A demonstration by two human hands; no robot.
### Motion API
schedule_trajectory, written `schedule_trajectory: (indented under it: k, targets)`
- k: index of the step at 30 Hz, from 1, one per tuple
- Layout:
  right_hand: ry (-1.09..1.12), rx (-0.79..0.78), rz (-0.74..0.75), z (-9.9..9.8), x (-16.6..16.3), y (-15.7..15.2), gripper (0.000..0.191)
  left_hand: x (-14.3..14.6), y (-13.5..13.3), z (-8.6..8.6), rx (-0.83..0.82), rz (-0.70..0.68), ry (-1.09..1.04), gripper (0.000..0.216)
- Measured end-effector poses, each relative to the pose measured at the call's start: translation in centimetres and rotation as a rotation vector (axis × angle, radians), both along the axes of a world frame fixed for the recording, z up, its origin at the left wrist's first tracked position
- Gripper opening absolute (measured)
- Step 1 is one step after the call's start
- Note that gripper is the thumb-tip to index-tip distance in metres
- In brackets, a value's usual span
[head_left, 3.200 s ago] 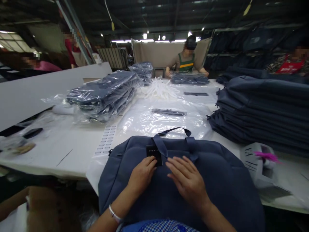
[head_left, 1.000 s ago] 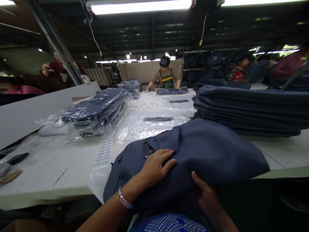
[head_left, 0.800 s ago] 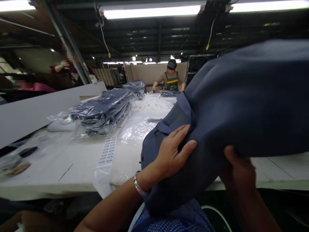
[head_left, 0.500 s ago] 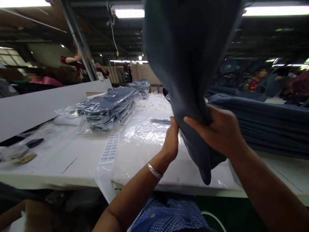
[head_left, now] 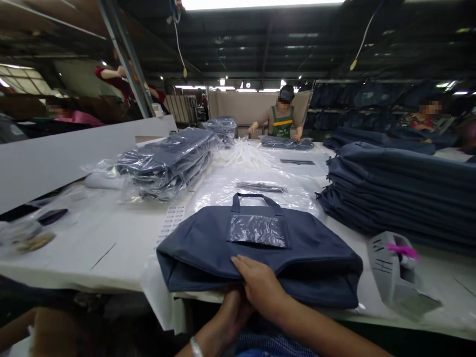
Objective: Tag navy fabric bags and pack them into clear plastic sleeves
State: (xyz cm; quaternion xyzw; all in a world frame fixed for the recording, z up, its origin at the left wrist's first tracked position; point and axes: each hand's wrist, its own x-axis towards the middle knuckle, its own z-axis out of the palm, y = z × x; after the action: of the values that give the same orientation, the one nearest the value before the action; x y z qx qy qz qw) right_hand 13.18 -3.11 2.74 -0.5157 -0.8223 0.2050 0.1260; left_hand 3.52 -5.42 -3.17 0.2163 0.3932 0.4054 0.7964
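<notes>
A navy fabric bag [head_left: 208, 248] lies flat on the table's front edge, its strap handle pointing away from me and a clear plastic pocket [head_left: 256, 230] on its upper face. My right hand [head_left: 264, 287] grips the bag's near edge at the middle, fingers pressed together over the fabric and the thumb out of sight. Below that edge is my left hand [head_left: 234, 312], close against the right one, a silver bracelet on its wrist. Its fingers are hidden by the bag and my right hand.
Plastic-wrapped navy bags [head_left: 171, 158] are piled at left; unwrapped ones [head_left: 401, 193] at right. Clear plastic sheets [head_left: 219, 191] lie behind my bag. A white plastic container [head_left: 394, 277] stands near right, a label sheet [head_left: 173, 220] left. A co-worker [head_left: 282, 119] works across the table.
The bag has come down from its raised, hanging position and is spread on the table. Both hands have moved down to its near edge, and the co-worker opposite is no longer hidden.
</notes>
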Motion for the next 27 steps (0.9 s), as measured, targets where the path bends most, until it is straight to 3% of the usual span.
schedule_trajectory:
  k: [2,4,5,7,10,13,14,17,19,20,23,27]
  targets:
    - [-0.028,-0.031,-0.031,-2.1,-0.2,-0.2,0.07,-2.1,-1.0,0.4,-0.021,-0.28,0.209,0.046]
    - [-0.06,-0.067,-0.042,-4.0,-0.4,-0.2,0.064,-4.1,-1.1,2.1,0.116,-0.522,0.444,0.057]
    - [-0.064,-0.081,-0.037,-4.6,-0.5,-0.2,0.06,-4.9,-0.8,3.3,0.257,-0.543,0.546,0.057]
    - [-0.036,-0.088,0.001,-4.7,-0.3,-0.2,0.053,-5.8,0.4,5.4,0.596,-0.389,0.744,0.05]
    - [0.061,-0.127,0.221,-1.7,1.8,1.2,0.051,-5.5,2.8,5.7,0.998,-0.15,1.005,0.039]
    - [0.085,-0.419,0.57,2.9,5.5,5.6,0.03,-4.4,4.3,2.6,1.172,-0.24,1.213,0.042]
    - [0.108,-0.484,0.567,4.0,6.8,7.8,0.03,-4.1,4.5,1.5,1.211,-0.291,1.268,0.042]
    - [0.208,-0.209,0.05,4.8,9.9,15.3,0.035,-3.7,4.3,-0.2,1.299,-0.375,1.341,0.041]
    - [0.188,-0.077,-0.309,3.7,11.2,19.8,0.042,-3.9,4.1,-0.2,1.314,-0.375,1.353,0.041]
    - [0.169,-0.06,-0.419,3.0,11.7,21.5,0.049,-3.9,4.0,-0.1,1.318,-0.373,1.357,0.04]
    - [0.158,-0.093,-0.506,1.5,12.6,24.2,0.064,-4.1,4.0,0.1,1.328,-0.373,1.37,0.04]
    - [0.26,-0.095,-0.336,1.5,13.2,22.3,0.056,-4.2,4.1,-0.5,1.352,-0.371,1.38,0.04]
